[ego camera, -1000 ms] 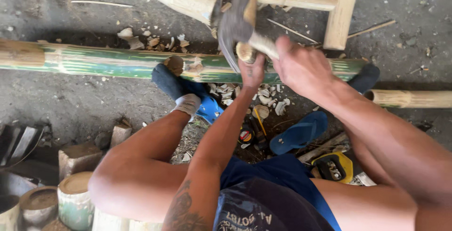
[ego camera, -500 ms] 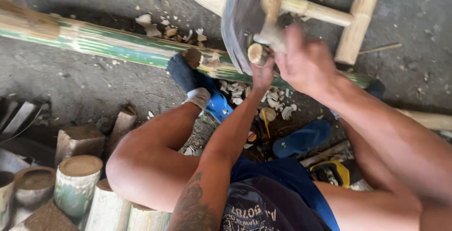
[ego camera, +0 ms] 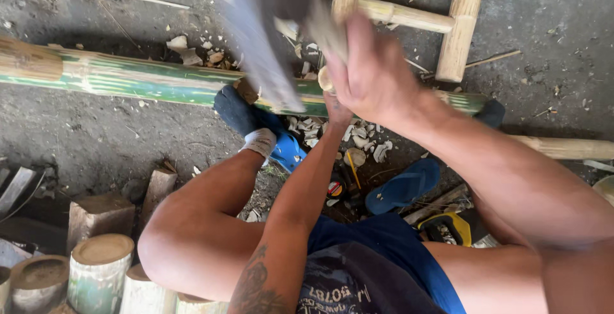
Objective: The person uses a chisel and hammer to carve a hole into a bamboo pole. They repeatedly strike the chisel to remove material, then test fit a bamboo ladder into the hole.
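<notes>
head view, looking down. my right hand (ego camera: 374, 74) is closed around the wooden handle (ego camera: 326, 29) of a broad chopping blade (ego camera: 265, 45), which is blurred and hangs above the long green bamboo pole (ego camera: 141, 80). my left hand (ego camera: 336, 106) sits just under the right one, against the pole; it is mostly hidden, so i cannot tell whether it is wide, narrow or gripping. the pole lies across the dirt floor (ego camera: 96, 141), left to right, and my foot in a dark shoe (ego camera: 236, 109) with a white sock (ego camera: 259, 141) presses on its near side. pale wood chips (ego camera: 358, 151) are scattered on the floor beside the pole. a bamboo frame (ego camera: 457, 29) lies beyond it. a blue sandal (ego camera: 403, 186) rests near my knee, and short cut bamboo sections (ego camera: 99, 272) stand at lower left.
</notes>
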